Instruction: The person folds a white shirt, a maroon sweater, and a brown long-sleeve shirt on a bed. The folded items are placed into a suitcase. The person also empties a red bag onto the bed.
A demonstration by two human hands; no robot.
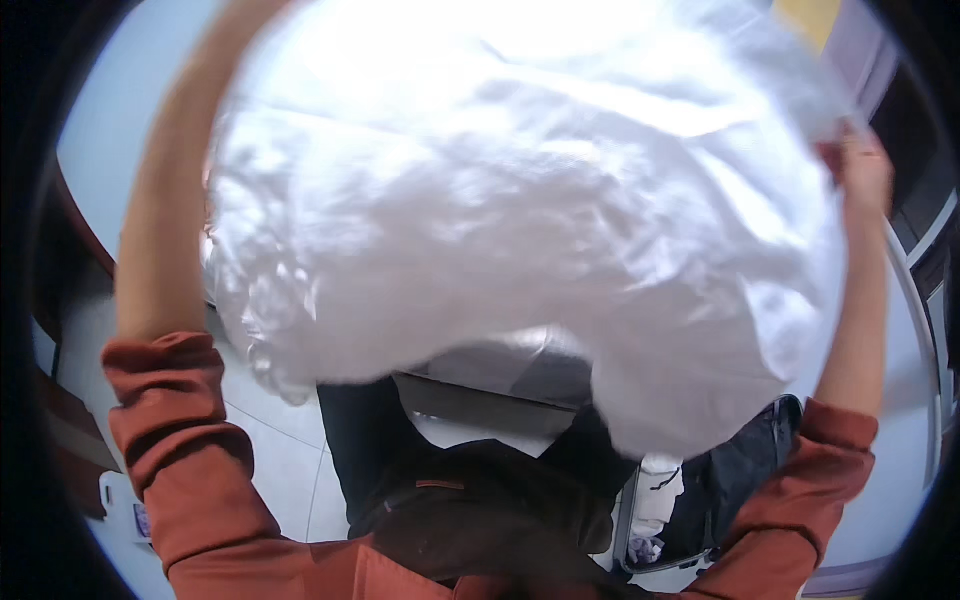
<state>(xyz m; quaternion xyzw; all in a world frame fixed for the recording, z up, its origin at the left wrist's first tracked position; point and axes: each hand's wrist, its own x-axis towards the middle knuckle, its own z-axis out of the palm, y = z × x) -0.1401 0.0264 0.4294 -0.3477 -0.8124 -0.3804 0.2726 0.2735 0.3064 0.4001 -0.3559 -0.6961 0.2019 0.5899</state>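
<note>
A large white sheet of cloth (520, 240) hangs spread out between my raised arms and fills most of the view. Its surface is wrinkled, bunched at the left side and smeared by motion. My right hand (862, 168) pinches the sheet's right edge, blurred, with the fingers closed. My left forearm reaches up along the sheet's left side, and that hand lies beyond the upper edge of the picture. The lower hem sags in an uneven curve above my legs.
An open suitcase (628, 540) holding dark and white clothes stands on the floor at lower right. Under the sheet shows a low, pale grey surface (500, 372) with a dark edge. A white plastic-looking object (122, 508) stands at lower left on the tiled floor (285, 440).
</note>
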